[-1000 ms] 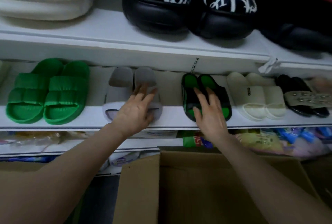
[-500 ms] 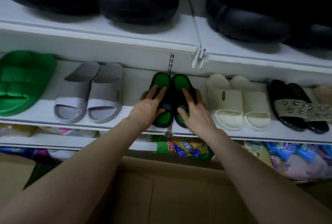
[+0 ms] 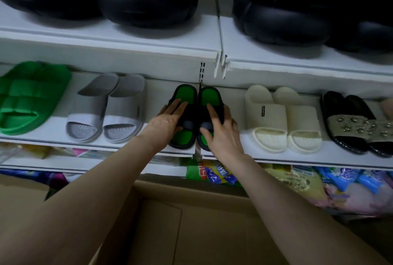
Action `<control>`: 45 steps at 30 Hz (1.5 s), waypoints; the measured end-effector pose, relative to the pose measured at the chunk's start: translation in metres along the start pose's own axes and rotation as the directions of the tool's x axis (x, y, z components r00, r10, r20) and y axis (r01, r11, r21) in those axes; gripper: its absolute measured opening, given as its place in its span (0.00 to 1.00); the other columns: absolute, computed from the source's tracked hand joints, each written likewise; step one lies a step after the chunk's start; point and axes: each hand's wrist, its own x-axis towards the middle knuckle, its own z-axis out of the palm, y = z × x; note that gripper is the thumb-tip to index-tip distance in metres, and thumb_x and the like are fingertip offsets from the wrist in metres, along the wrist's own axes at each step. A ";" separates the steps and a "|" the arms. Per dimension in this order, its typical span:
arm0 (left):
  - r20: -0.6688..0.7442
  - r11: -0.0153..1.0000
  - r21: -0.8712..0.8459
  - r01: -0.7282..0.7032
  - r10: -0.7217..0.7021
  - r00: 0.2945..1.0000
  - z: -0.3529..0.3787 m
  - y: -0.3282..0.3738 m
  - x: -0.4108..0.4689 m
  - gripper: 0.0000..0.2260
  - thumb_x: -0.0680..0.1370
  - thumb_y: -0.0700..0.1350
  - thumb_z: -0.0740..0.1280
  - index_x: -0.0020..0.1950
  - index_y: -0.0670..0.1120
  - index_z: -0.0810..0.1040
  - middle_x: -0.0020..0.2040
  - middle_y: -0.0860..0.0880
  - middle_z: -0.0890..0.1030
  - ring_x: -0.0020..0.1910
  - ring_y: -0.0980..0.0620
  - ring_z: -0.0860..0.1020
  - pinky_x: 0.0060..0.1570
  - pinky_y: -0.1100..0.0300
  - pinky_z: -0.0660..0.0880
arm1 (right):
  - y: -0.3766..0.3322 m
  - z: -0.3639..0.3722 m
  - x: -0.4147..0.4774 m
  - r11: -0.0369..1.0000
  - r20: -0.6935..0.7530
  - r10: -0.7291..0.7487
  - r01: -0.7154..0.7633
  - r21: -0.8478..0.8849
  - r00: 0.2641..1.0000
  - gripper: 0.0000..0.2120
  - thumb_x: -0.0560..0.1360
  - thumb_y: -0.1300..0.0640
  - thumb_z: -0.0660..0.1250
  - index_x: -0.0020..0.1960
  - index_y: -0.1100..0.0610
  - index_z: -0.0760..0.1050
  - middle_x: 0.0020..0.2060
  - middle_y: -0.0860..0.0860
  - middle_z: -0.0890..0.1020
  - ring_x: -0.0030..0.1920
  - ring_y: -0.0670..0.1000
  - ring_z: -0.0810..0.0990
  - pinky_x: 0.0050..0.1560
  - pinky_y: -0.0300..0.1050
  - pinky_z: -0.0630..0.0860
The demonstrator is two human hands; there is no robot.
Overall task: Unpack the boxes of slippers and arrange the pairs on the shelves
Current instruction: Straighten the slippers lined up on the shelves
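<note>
Could slide slippers (image 3: 192,116) off the shelf (image 3: 53,135) (toes near its lip), left hand (image 3: 168,122) and right hand (image 3: 223,137) pressing straight-fingered, not gripping.

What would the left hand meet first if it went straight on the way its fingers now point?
The left hand rests on the left black-and-green slipper. Going on, it would likely slide over that slipper's green heel, then meet the shelf's back wall. Depth is unclear.
</note>
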 end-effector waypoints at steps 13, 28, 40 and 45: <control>-0.203 0.980 0.017 -0.199 0.199 0.959 -0.003 0.061 -0.012 0.33 0.78 0.45 0.65 0.79 0.44 0.53 0.79 0.41 0.54 0.77 0.39 0.52 0.76 0.47 0.54 | 0.069 -0.068 -0.055 0.996 -0.185 -0.061 0.072 0.052 0.981 0.27 0.82 0.55 0.59 0.79 0.46 0.56 0.77 0.55 0.57 0.77 0.57 0.57 0.70 0.52 0.67; -0.006 0.995 0.060 -0.082 0.083 0.997 0.067 0.232 0.077 0.45 0.75 0.58 0.67 0.78 0.53 0.37 0.79 0.47 0.37 0.77 0.37 0.40 0.74 0.39 0.53 | 0.250 -0.133 -0.025 0.998 0.055 0.053 -0.054 0.022 0.997 0.38 0.79 0.44 0.64 0.79 0.39 0.43 0.80 0.53 0.40 0.79 0.61 0.52 0.73 0.53 0.63; -0.053 0.974 0.137 -0.183 0.191 0.980 0.060 0.221 0.074 0.38 0.76 0.45 0.70 0.78 0.45 0.50 0.78 0.37 0.53 0.77 0.41 0.54 0.75 0.47 0.52 | 0.252 -0.096 0.002 0.986 0.117 -0.167 0.168 0.003 0.979 0.33 0.79 0.40 0.60 0.79 0.40 0.50 0.80 0.55 0.47 0.78 0.64 0.49 0.74 0.59 0.59; 0.015 0.966 0.225 -0.129 0.129 0.991 0.065 0.221 0.078 0.38 0.80 0.51 0.63 0.76 0.51 0.36 0.79 0.42 0.40 0.78 0.40 0.50 0.76 0.49 0.49 | 0.250 -0.094 0.000 0.987 0.116 -0.157 0.155 0.031 0.981 0.32 0.80 0.41 0.60 0.79 0.39 0.49 0.80 0.54 0.42 0.79 0.63 0.47 0.76 0.59 0.55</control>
